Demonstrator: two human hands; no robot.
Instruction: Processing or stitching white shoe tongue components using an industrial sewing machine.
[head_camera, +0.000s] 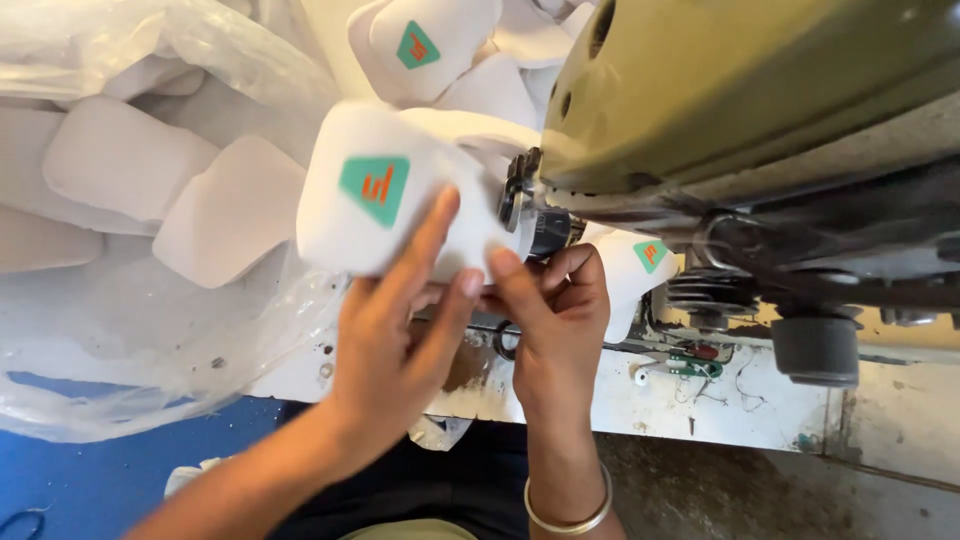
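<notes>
White foam pad (385, 195) pinched by both hands (470, 320) at sewing machine (740, 90).

Close head view, facing down

arms: bare, no sleeves | right wrist: thin silver bangle (568, 512)

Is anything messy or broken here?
Nothing looks broken. Both hands, left hand and right hand, hold a white padded piece at the sewing machine. Loose thread scraps litter the stained, chipped table edge.
</notes>
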